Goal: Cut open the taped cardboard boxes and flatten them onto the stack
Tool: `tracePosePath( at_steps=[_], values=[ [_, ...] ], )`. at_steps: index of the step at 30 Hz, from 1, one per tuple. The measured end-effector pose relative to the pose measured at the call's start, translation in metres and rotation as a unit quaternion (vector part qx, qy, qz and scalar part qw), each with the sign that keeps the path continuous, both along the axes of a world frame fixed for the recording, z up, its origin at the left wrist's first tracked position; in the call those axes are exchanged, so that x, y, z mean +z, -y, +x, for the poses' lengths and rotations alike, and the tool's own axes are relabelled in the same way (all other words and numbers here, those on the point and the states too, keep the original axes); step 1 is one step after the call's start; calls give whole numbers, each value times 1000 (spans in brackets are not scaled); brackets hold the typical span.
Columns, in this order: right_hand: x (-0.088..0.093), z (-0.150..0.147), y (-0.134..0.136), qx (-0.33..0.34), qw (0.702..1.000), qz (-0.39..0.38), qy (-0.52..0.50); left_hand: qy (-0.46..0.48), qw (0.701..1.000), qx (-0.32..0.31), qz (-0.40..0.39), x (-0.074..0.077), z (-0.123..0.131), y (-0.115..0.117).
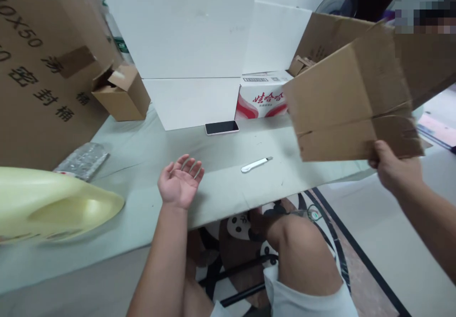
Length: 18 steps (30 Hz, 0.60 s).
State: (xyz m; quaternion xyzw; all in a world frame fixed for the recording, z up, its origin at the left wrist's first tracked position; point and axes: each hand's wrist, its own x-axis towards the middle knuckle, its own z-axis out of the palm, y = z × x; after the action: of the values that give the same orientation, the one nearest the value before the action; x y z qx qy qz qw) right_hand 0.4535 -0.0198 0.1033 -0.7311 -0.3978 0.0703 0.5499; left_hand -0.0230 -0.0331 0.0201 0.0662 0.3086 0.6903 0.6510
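My right hand (pixel 397 167) grips the lower edge of a creased brown cardboard piece (pixel 331 103), held up over the right end of the table. The thumb lies on its near face. My left hand (pixel 181 181) is palm up above the table, fingers apart and slightly curled, holding nothing. Between the hands, a white utility knife (pixel 255 164) lies on the pale green tabletop (pixel 213 189). Behind it rests a phone (pixel 222 127) with a dark screen, close to the white panels (pixel 194 101).
A small open carton (pixel 130 94) and a large printed carton (pixel 42 84) stand at left, near a plastic-wrapped packet (pixel 83 159) and a pale yellow object (pixel 60 205). A red and white box (pixel 261 99) sits behind. My knees are below the table's front edge.
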Motion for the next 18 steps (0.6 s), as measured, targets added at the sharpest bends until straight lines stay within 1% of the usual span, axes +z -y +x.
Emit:
tracePosePath(
  at_steps=[1,2,3,5,7,9,11,14,18],
  values=[
    [10,8,-9,-49,999,9,21,1,1000,-13,3,-1,3,-3],
    [19,14,-20,-83,995,21,43,1,1000,-24,7,-1,7,-6],
    [27,18,-33,-100,992,29,69,2,999,-32,10,-2,11,-10],
    [40,21,-59,-100,986,22,134,5,999,-42,13,-4,19,-17],
    [53,19,-87,-96,975,-15,199,11,999,-50,16,-6,29,-24],
    [65,12,-112,-80,959,-62,265,17,998,-60,25,-9,37,-31],
    [76,1,-133,-54,936,-98,334,20,997,-70,33,-11,45,-37],
    [86,-15,-155,-30,909,-128,396,26,996,-78,31,-14,53,-46],
    [89,-21,-172,-62,898,-167,402,38,995,-88,26,-15,59,-57]
  ],
)
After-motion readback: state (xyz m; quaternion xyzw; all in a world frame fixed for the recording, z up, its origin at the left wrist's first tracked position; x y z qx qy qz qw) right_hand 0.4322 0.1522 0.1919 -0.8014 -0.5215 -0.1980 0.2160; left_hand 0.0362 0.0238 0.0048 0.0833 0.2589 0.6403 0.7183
